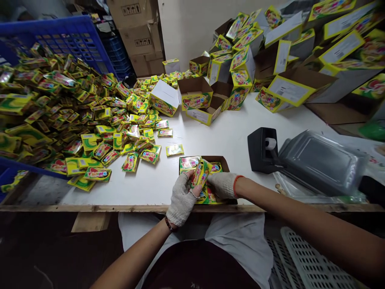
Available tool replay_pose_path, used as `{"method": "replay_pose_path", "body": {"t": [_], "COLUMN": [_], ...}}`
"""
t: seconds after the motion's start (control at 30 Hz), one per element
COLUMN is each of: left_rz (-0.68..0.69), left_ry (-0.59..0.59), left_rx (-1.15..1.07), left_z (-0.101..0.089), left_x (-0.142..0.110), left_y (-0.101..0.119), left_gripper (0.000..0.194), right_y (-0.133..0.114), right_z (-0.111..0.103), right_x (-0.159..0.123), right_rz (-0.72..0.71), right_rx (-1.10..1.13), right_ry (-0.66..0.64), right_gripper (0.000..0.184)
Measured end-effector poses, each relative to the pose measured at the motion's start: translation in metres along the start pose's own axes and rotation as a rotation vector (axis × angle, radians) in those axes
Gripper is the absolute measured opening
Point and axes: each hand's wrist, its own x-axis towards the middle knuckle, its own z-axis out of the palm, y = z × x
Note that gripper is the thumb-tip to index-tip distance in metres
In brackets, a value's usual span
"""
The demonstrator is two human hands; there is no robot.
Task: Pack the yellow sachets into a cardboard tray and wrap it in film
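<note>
My left hand [182,197], in a white knitted glove with bare fingertips, is closed round a small yellow-green carton [200,174] with colourful lettering. It holds this carton tilted above an open display box [226,165] near the table's front edge. Similar small cartons lie inside the box, partly covered by my hands. My right hand [223,185], in a glove with an orange cuff, reaches over the box's right side. Its fingertips are hidden behind the held carton and among the packed ones, so their grip does not show.
A blue crate [90,32] spills a heap of small cartons [75,104] across the left. Open display boxes [197,98] pile up at the back and right. A black tape dispenser [261,150] and a grey plastic tray [321,164] stand right. Brown cardboard boxes [136,36] stack behind.
</note>
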Motion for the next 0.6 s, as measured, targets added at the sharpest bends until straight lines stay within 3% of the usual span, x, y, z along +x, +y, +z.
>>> {"method": "replay_pose_path", "body": {"t": [0.07, 0.17, 0.23, 0.33, 0.37, 0.4, 0.47, 0.5, 0.6], "left_rz": [0.105, 0.45, 0.617, 0.76, 0.813, 0.863, 0.947, 0.975, 1.03], "left_ry": [0.019, 0.107, 0.142, 0.129, 0.104, 0.069, -0.015, -0.053, -0.105], "left_rx": [0.085, 0.377, 0.558, 0.742, 0.776, 0.791, 0.774, 0.755, 0.688], "left_z": [0.002, 0.003, 0.0, -0.005, -0.005, -0.004, 0.002, 0.005, -0.002], "left_x": [0.0, 0.006, 0.014, 0.027, 0.03, 0.032, 0.034, 0.035, 0.04], "left_y": [0.001, 0.001, 0.001, 0.004, 0.006, 0.009, 0.013, 0.013, 0.006], "left_gripper": [0.054, 0.058, 0.069, 0.073, 0.071, 0.069, 0.065, 0.064, 0.059], "right_y": [0.001, 0.001, 0.004, 0.016, 0.021, 0.025, 0.029, 0.029, 0.023], "right_z": [0.003, -0.002, -0.012, -0.031, -0.035, -0.039, -0.042, -0.044, -0.051], "right_x": [0.005, -0.007, -0.027, -0.06, -0.068, -0.073, -0.077, -0.076, -0.071], "right_rz": [-0.005, -0.044, -0.014, 0.159, 0.103, -0.005, -0.155, -0.174, -0.059], "right_rx": [-0.048, -0.078, 0.083, 0.536, 0.576, 0.564, 0.398, 0.287, 0.066], "right_ry": [-0.019, -0.012, 0.053, 0.277, 0.43, 0.531, 0.561, 0.512, 0.366], "right_gripper": [0.056, 0.046, 0.039, 0.037, 0.034, 0.031, 0.024, 0.023, 0.03]}}
